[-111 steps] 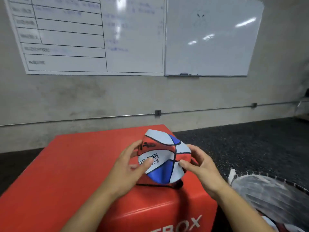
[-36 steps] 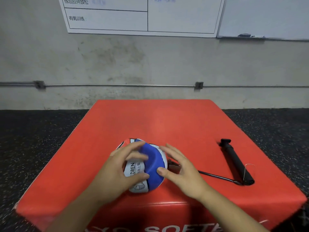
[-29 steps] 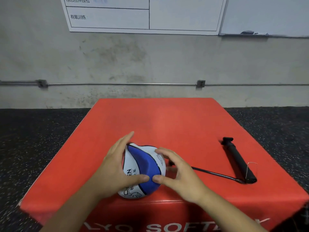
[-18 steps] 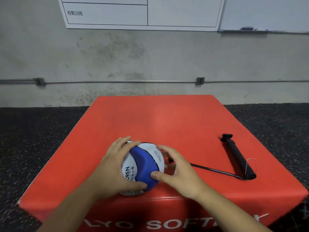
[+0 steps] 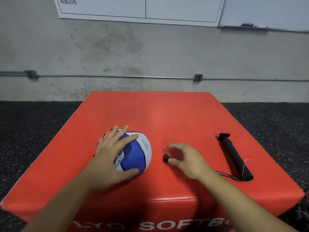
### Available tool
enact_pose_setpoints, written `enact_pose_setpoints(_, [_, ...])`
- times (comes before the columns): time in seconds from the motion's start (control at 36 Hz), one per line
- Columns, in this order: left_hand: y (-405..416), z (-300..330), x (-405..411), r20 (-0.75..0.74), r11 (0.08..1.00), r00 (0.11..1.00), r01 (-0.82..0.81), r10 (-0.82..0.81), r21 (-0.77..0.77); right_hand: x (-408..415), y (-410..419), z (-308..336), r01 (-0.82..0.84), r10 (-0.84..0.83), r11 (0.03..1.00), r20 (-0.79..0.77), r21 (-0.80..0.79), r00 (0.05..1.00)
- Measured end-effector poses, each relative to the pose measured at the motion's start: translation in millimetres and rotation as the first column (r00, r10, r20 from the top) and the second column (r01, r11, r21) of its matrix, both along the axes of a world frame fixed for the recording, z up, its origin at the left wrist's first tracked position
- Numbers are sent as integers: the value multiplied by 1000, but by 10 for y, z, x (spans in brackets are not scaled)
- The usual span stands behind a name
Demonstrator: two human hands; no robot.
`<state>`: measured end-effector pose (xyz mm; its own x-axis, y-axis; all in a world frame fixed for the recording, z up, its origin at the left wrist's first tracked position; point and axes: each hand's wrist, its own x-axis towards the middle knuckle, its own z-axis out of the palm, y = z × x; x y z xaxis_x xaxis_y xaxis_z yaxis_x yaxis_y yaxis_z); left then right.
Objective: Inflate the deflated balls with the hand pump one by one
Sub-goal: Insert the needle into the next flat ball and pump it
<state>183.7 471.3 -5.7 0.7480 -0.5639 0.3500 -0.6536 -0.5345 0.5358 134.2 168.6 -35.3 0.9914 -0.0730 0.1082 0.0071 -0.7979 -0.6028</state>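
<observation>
A deflated blue, white and red ball [image 5: 136,154] lies on the red soft box [image 5: 167,118]. My left hand [image 5: 112,158] grips the ball from its left side, thumb under its near edge, fingers spread over the top. To the right of the ball, my right hand [image 5: 185,158] pinches the black needle end [image 5: 165,158] of the pump's thin hose. That hose runs under my wrist to the black hand pump [image 5: 234,156], which lies flat near the box's right edge.
Dark speckled floor [image 5: 33,128] surrounds the box. A concrete wall [image 5: 150,52] with a metal conduit rises behind it, with whiteboards [image 5: 142,7] above. A thin wire loop [image 5: 248,162] sticks out beside the pump's near end.
My right hand left the ball and moved right onto the hose's needle end. The left hand stayed on the ball, which now lies a little flatter.
</observation>
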Motion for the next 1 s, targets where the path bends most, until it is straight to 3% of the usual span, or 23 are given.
enact_pose_setpoints(0.08, [-57, -34, 35, 29, 1000, 999, -12, 12, -22, 82, 43, -104, -24, 23, 999, -27, -37, 999])
enact_pose_setpoints(0.17, [-83, -27, 79, 24, 997, 1000, -16, 18, -76, 136, 53, -201, -39, 35, 978, -22, -207, 999])
enact_pose_setpoints(0.28, [-123, -11, 91, 56, 993, 998, -1, 8, -116, 131, 49, -193, -14, 67, 943, 147, -333, 987])
enact_pose_setpoints(0.33, [-138, -8, 96, 63, 990, 998, 12, -3, -140, 112, 33, -142, 35, 35, 967, 262, -254, 964])
enact_pose_setpoints(0.39, [-152, -12, 96, 33, 983, 999, 30, -25, -181, 77, 12, -35, 58, -29, 996, 345, -72, 938])
enact_pose_setpoints(0.47, [-208, -5, 71, -45, 973, 997, 52, -64, -226, -20, 32, 192, -44, -42, 981, 423, 191, 905])
enact_pose_setpoints(0.56, [-304, -12, 51, -54, 981, 995, 75, -86, -177, -131, 86, 358, -154, -2, 939, 450, 309, 893])
enact_pose_setpoints(0.72, [-493, -8, 27, -28, 982, 999, 31, -37, -185, -244, 200, 365, -215, 56, 911, 413, 351, 909])
enact_pose_setpoints(1.0, [-520, 4, 13, -36, 981, 999, 22, -29, -193, -284, 282, 369, -139, -5, 940, 420, 312, 908])
